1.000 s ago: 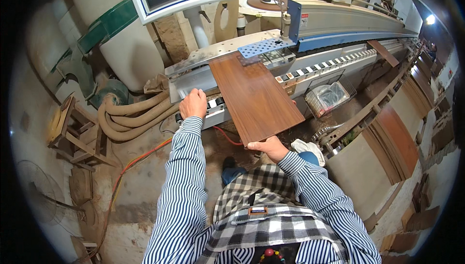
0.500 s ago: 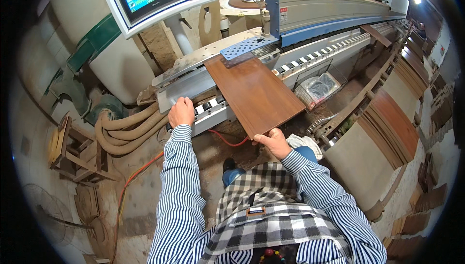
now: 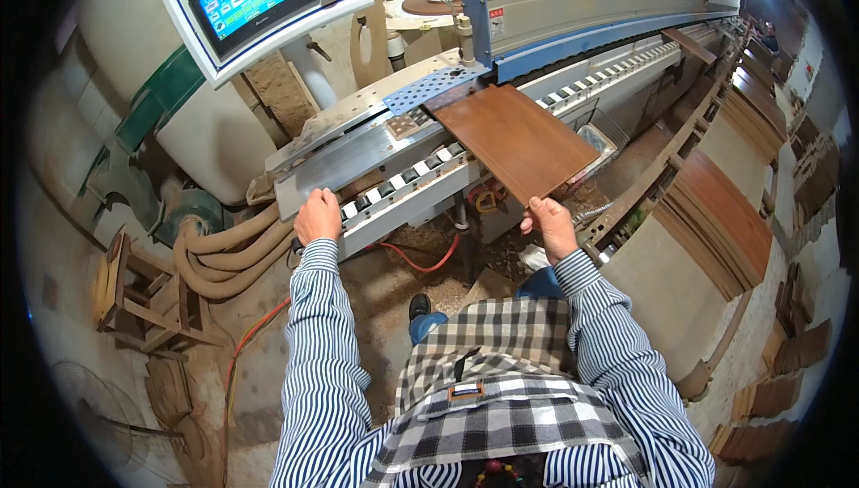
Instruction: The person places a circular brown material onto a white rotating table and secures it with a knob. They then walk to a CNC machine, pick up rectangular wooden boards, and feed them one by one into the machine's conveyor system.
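My left hand (image 3: 318,217) is closed at the left end of the machine's metal infeed ledge (image 3: 295,195), beside a strip of black-and-white rollers (image 3: 403,182); what its fingers grip is hidden. A brown wood-grain board (image 3: 510,139) lies across the roller strip, its far end against the machine beside the perforated blue plate (image 3: 416,85). My right hand (image 3: 548,224) has its fingers curled on the board's near corner. Above the beam's left, a control panel (image 3: 250,0) with a lit screen and red button stands on a post.
Stacked boards (image 3: 707,220) line a conveyor (image 3: 649,175) on my right. A wire basket (image 3: 595,139) hangs under the machine. Thick hoses (image 3: 224,269), a wooden stool (image 3: 152,300) and a fan (image 3: 80,398) are at left; cables cross the floor. People (image 3: 765,36) appear far back.
The board has shifted right along the machine with my right hand, uncovering more rollers and metal ledge. My left hand stays by the ledge's left end, as the view has shifted.
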`<state>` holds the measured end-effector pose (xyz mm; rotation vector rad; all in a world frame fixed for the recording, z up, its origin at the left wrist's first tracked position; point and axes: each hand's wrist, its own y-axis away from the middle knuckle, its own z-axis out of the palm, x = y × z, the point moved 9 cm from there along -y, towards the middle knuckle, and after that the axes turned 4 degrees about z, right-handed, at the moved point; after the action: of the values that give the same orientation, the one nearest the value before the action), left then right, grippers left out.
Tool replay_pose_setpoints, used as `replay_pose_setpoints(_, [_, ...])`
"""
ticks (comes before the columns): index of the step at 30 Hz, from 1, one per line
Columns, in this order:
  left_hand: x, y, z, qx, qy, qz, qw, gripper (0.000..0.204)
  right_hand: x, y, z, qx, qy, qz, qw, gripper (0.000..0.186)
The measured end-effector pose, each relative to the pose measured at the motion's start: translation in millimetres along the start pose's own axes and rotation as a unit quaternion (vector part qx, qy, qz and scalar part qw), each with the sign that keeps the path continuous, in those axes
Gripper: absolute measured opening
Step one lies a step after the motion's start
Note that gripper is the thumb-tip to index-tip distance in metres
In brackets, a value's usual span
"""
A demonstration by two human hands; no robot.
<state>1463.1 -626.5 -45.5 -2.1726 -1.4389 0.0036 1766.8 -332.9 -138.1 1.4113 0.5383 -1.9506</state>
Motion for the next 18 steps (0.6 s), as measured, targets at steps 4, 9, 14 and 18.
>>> replay_pose_setpoints(4, [4.0,-1.7,6.0,-0.008,-0.010,0.000,1.000,0.036,-11.8,-4.8,-34.4,0.079,0.009,0.005,0.997,0.033])
replay_pose_setpoints(9, [-7.8,-0.6,6.0,-0.018,-0.005,0.004,1.000,0.037,-25.7,-1.7,-118.6,0.178,-0.056,-0.014,0.982,0.036])
replay_pose_setpoints(14, [-8.2,-5.5,11.2,0.014,0.007,0.053,0.998,0.037,-64.1,94.0,-309.6,0.425,0.064,-0.151,0.890,0.041])
replay_pose_setpoints(18, [-2.0,-6.2,13.2,-0.015,-0.028,0.038,0.999,0.038,-116.0,222.2,-447.9,0.648,0.110,-0.202,0.726,0.061])
